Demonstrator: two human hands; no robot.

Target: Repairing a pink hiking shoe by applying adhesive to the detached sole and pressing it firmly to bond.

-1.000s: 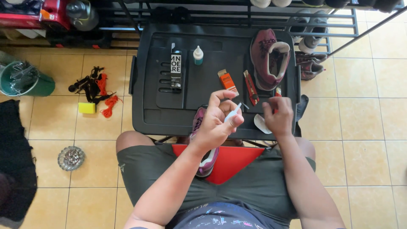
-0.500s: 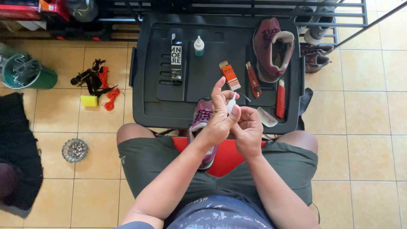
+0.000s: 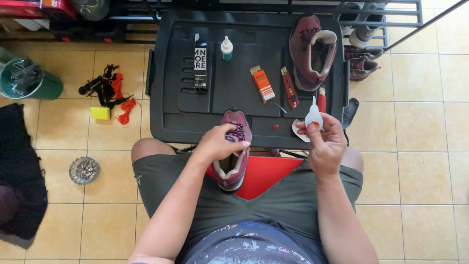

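I sit with a maroon shoe (image 3: 233, 164) between my knees, its toe resting against the front edge of a black plastic lid (image 3: 244, 98). My left hand (image 3: 218, 143) grips the shoe's upper near the laces. My right hand (image 3: 325, 142) holds a small white glue bottle (image 3: 313, 116) upright, nozzle up, beside the lid's right front corner. A tiny red cap (image 3: 276, 127) lies on the lid between my hands.
On the lid lie a second maroon shoe (image 3: 311, 51), an orange box (image 3: 262, 83), a red utility knife (image 3: 289, 88), a black box (image 3: 200, 66) and a small white bottle (image 3: 226, 48). Floor left: green bucket (image 3: 27, 80), orange cord and tools (image 3: 115, 93), yellow block (image 3: 100, 113).
My hands were together over the glue bottle; now they have parted. The left hand dropped onto the shoe and the right hand moved right with the bottle.
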